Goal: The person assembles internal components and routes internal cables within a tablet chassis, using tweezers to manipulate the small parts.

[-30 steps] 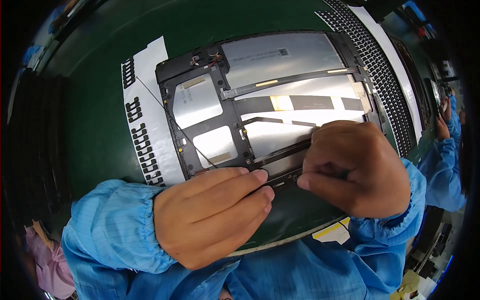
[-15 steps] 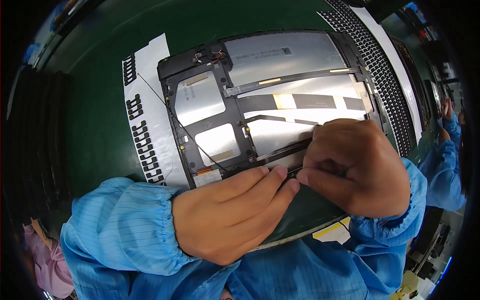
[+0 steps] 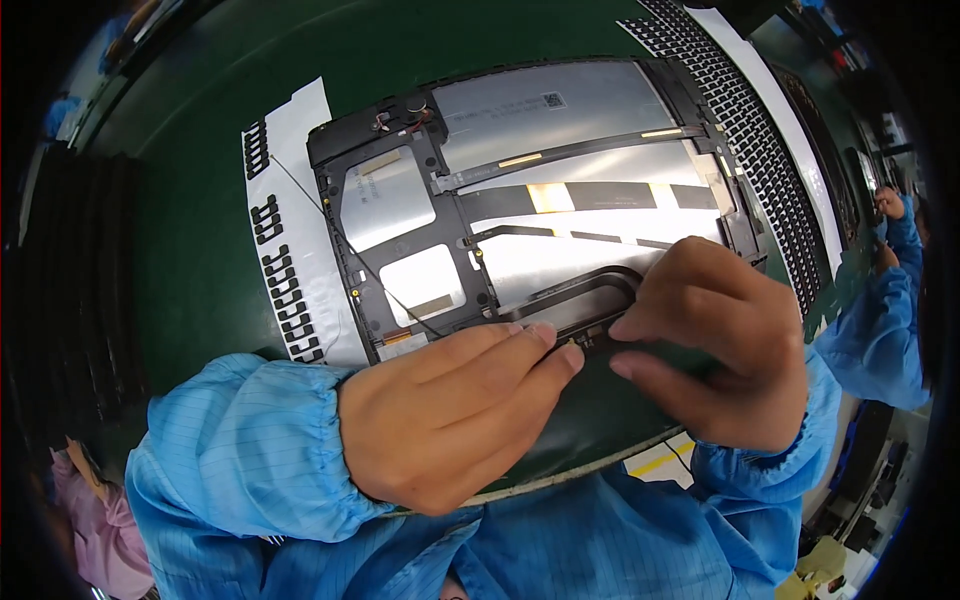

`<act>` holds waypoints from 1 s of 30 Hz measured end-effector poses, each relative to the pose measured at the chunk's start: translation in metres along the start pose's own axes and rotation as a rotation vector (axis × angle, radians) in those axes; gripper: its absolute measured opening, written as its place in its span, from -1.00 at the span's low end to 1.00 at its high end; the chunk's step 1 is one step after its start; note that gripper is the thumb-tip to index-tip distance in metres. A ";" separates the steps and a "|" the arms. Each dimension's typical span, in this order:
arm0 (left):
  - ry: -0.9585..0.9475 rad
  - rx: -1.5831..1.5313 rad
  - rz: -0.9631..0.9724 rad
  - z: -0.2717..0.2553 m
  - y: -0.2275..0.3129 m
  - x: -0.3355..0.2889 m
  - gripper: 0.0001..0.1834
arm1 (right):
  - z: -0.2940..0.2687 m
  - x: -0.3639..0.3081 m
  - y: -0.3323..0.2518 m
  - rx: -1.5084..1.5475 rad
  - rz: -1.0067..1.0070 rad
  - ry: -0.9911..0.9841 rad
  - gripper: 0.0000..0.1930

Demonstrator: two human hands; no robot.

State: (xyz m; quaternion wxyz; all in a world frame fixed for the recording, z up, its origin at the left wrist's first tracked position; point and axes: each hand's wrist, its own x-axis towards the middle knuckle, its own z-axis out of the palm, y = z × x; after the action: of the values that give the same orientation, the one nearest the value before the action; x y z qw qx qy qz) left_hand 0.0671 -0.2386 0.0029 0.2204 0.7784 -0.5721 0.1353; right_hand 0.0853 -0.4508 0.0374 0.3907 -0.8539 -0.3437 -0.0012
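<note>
A tablet-like panel (image 3: 555, 100), black-framed with silver metal plates, lies back side up in front of me. A black ribbon cable (image 3: 600, 284) curves in a loop over its near right part. My left hand (image 3: 450, 415) reaches over the near edge, fingers together and pressed on a narrow dark circuit strip (image 3: 595, 338) with small gold spots; its thumb is hidden. Beside the cable loop is my right hand (image 3: 725, 345), its thumb and index fingertip apart with nothing visible between them. Its other fingers are curled.
A white sheet with black clip-shaped stickers (image 3: 285, 290) lies left of the panel, a thin black wire (image 3: 330, 215) crossing from it onto the frame. Another sheet with rows of black pieces (image 3: 760, 150) is on the right. A co-worker's blue sleeve (image 3: 880, 340) shows at far right.
My right thumb and index finger have parted from their pinch at the strip. The ribbon cable loop now shows beside them. The panel sits slightly further left in view.
</note>
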 end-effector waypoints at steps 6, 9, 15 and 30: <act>-0.016 0.011 -0.011 0.001 0.000 0.000 -0.76 | 0.008 -0.005 0.004 -0.083 -0.037 0.020 -0.79; -0.027 0.012 -0.020 0.000 0.001 -0.002 -0.76 | 0.013 -0.007 0.000 -0.138 -0.051 0.050 -0.80; -0.022 0.059 -0.033 0.003 0.005 0.000 -0.77 | 0.020 -0.013 0.008 -0.361 -0.318 0.115 -0.74; -0.066 -0.047 -0.223 -0.009 0.019 -0.002 -0.59 | 0.035 -0.029 -0.005 -0.474 -0.322 0.171 -0.72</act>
State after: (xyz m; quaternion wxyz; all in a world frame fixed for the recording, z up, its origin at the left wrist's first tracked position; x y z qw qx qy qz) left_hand 0.0485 -0.2373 0.0131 0.2336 0.8358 -0.4917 0.0708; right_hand 0.0506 -0.4422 0.0088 0.2026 -0.8528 -0.4306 -0.2153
